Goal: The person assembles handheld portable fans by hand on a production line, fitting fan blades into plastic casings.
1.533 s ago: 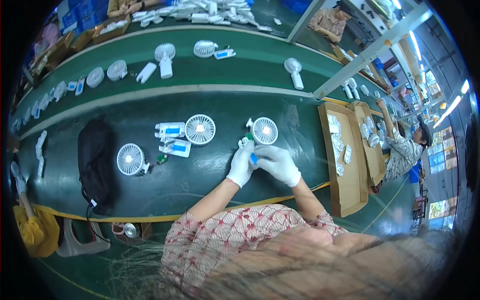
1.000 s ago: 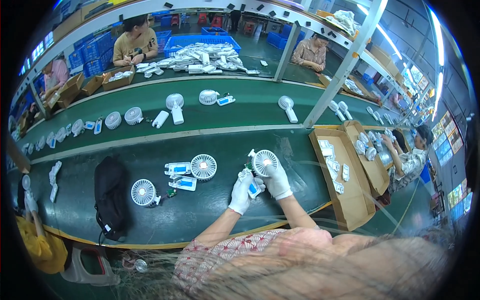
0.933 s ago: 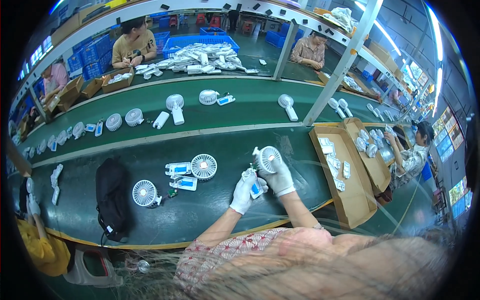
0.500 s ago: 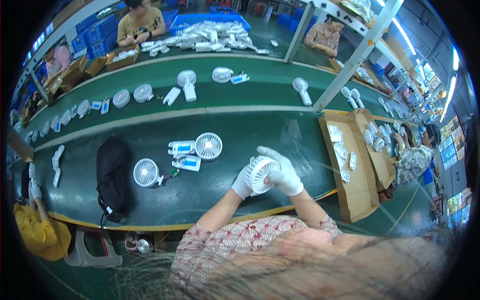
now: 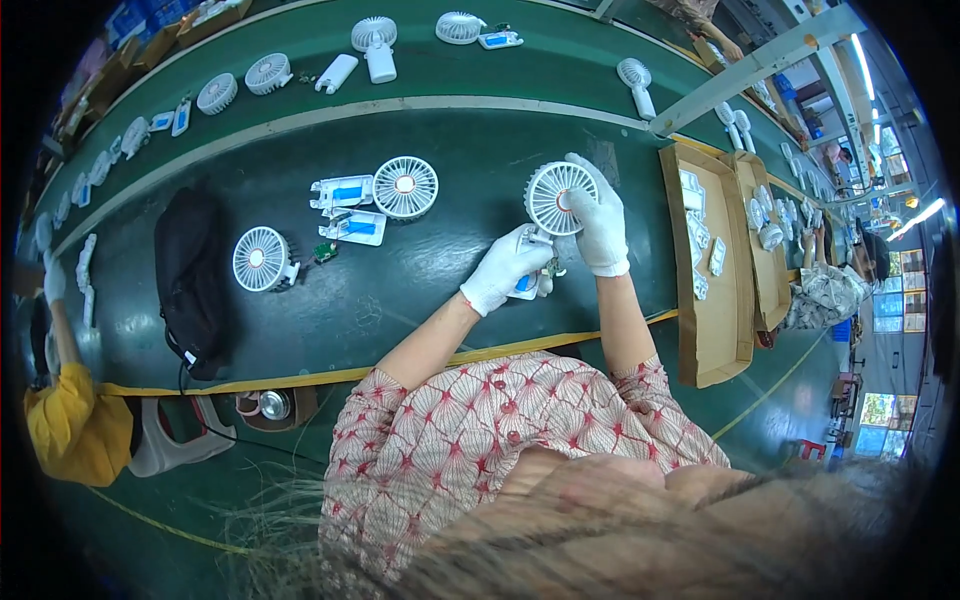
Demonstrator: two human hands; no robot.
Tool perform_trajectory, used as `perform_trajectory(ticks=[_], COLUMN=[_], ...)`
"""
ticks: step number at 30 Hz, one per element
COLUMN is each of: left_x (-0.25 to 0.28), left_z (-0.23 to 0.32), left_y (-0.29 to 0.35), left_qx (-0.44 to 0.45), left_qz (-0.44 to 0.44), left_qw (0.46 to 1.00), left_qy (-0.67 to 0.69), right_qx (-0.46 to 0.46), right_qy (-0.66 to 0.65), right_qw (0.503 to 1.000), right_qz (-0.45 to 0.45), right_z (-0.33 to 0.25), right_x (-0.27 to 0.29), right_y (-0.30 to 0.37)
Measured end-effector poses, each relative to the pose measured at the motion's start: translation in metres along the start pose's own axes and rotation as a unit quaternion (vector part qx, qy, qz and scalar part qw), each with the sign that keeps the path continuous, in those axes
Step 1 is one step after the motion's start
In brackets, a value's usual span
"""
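Observation:
My right hand, in a white glove, grips the round white head of a handheld fan, thumb on the grille and fingers behind its rim. Just below, my gloved left hand is closed round the fan's handle, where a blue battery and a bit of green circuit board show at the palm. My fingers hide most of the handle. To the left on the bench lie another fan head, two open white handle shells with blue batteries, and a further fan head beside a small green circuit board.
A black bag lies on the left of the green bench. At right stands a cardboard tray with white parts. Beyond a pale divider, several fans line the green belt. A co-worker in yellow reaches in at far left.
The view has tilted downward. My hands have moved apart: the left has shifted from the fan head to the handle, and the grille has turned more face-up in my right.

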State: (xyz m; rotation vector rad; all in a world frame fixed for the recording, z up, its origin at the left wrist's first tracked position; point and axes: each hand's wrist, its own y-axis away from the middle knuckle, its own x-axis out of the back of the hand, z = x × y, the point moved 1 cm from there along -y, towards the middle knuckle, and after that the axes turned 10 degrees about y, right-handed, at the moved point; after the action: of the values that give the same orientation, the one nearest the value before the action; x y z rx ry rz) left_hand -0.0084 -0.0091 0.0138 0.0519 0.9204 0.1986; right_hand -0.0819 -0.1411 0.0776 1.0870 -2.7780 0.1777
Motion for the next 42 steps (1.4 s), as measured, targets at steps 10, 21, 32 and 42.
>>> perform_trajectory(ticks=[10,21,32,42], left_x=[-0.001,0.016,0.013,0.008], left_z=[-0.001,-0.001,-0.007,-0.003], left_y=[0.005,-0.004,-0.003,-0.001], left_qx=[-0.064,-0.024,-0.005,0.017], left_qz=[0.022,0.092,0.104,0.112], left_qw=[0.997,0.974,0.982,0.983], left_qy=[-0.046,0.206,0.159,0.147], right_qx=[0.0,0.082,0.358,0.323], right_qy=[0.061,0.28,0.49,0.447], right_qw=[0.998,0.954,0.788,0.811], right_qz=[0.009,-0.073,-0.098,-0.195], right_z=[0.002,-0.024,-0.021,-0.011], right_x=[-0.012,0.009,-0.003,-0.007], right_y=[-0.004,0.033,0.041,0.028])
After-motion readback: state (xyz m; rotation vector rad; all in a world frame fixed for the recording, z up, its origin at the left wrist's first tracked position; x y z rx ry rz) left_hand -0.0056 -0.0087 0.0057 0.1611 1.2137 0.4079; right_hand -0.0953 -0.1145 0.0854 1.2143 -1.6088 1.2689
